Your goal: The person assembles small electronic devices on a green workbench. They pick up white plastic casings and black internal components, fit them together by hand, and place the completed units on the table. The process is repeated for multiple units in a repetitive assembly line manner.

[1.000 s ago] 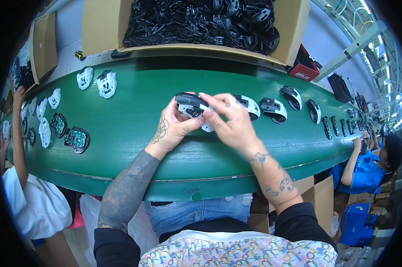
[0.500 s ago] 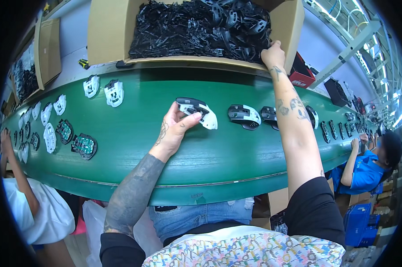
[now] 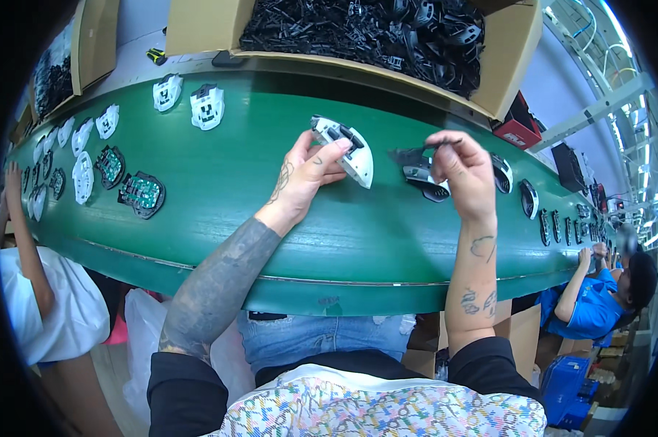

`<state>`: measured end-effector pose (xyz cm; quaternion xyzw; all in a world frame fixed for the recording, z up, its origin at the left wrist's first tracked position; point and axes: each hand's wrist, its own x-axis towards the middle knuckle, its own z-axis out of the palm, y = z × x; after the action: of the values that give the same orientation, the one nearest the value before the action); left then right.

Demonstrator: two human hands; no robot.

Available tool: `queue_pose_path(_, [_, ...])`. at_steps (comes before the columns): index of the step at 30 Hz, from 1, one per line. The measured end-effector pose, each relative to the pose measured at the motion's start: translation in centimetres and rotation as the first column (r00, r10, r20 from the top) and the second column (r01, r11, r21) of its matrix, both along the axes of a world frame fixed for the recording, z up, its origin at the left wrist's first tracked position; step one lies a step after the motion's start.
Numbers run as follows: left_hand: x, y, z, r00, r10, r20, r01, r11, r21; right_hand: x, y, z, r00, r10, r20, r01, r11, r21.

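Note:
My left hand [image 3: 300,178] holds a white and black computer mouse shell [image 3: 359,162] over the green belt, tilted, with its dark side part facing up. My right hand [image 3: 471,178] pinches a thin black plastic piece [image 3: 410,156], smeared by motion, to the right of the shell. Partly behind that hand, a black and white mouse [image 3: 425,183] lies on the belt, with more mice [image 3: 502,173] farther right. Beyond my hands stands a cardboard box [image 3: 514,69] full of loose black plastic parts [image 3: 358,44].
White shells [image 3: 207,107] and circuit-board bases [image 3: 141,194] lie on the belt [image 3: 271,244] at left. Small dark parts [image 3: 556,226] line its right end. A red box [image 3: 518,131] stands beyond. People work at both sides, one in a blue shirt [image 3: 589,306].
My right hand has come back from the big box toward the mouse shell with a black piece in it. The left hand has turned the shell. The whole view has shifted.

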<state>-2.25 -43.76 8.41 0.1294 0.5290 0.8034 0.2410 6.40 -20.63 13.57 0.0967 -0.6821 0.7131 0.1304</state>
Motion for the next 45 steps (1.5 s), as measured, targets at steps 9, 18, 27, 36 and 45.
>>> queue_pose_path(9, [0.4, 0.2, -0.1, 0.972, -0.125, -0.2, 0.066, 0.958, -0.28, -0.1, -1.9, -2.6, 0.973, 0.198, 0.117, -0.191, 0.979, -0.067])
queue_pose_path(18, [0.8, -0.1, -0.3, 0.934, -0.204, -0.292, 0.116, 0.949, -0.293, -0.4, -4.0, -3.1, 0.982, 0.122, 0.142, -0.129, 0.991, 0.038])
queue_pose_path(27, [0.8, -0.3, -0.5, 0.958, -0.193, -0.211, 0.137, 0.958, -0.252, -0.9, -5.8, -4.5, 0.984, -0.18, -0.018, 0.175, 0.921, 0.348])
queue_pose_path(36, [0.4, -1.1, 0.7, 0.997, -0.075, -0.021, 0.076, 0.994, 0.077, -1.1, -6.7, -4.9, 0.979, 0.026, 0.201, -0.03, 0.999, 0.015])
queue_pose_path(45, [0.2, -1.1, 0.2, 0.995, -0.008, -0.097, 0.016, 0.996, 0.082, -1.5, -6.4, -3.9, 0.917, 0.107, 0.384, -0.075, 0.992, -0.099])
